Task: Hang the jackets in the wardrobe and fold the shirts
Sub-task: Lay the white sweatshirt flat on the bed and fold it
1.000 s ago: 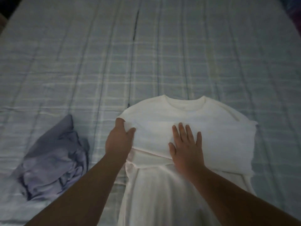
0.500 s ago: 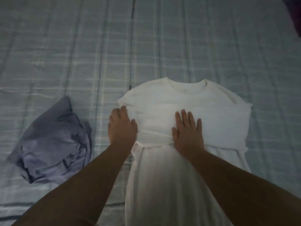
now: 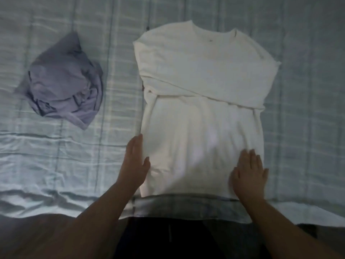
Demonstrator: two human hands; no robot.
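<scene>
a wide bed (image 3: 308, 90) under a pale checked cover fills the dim room, serving as the folding surface. on it, right of centre, a white shirt (image 3: 201, 71) lies flat with its collar at the far end and its hem at the near edge, just in front of the person. its sleeves are already turned in and laid across the chest as a slanting band, so the fold looks about half made; the long lower body has not yet been brought up toward the collar. well apart to the left, a lilac garment (image 3: 63, 85) sits in a crumpled heap, unfolded, and appears to be next in line. no jacket and no wardrobe can be seen from here, so how the hanging part of the job stands cannot be told.

both arms reach in from the near side. the left hand (image 3: 135, 163) lies along the shirt's left edge, fingers straight and together, thumb touching the cloth, gripping nothing. the right hand (image 3: 249, 176) rests flat on the shirt's near right corner, fingers spread wide, pressing the fabric down and holding nothing.
</scene>
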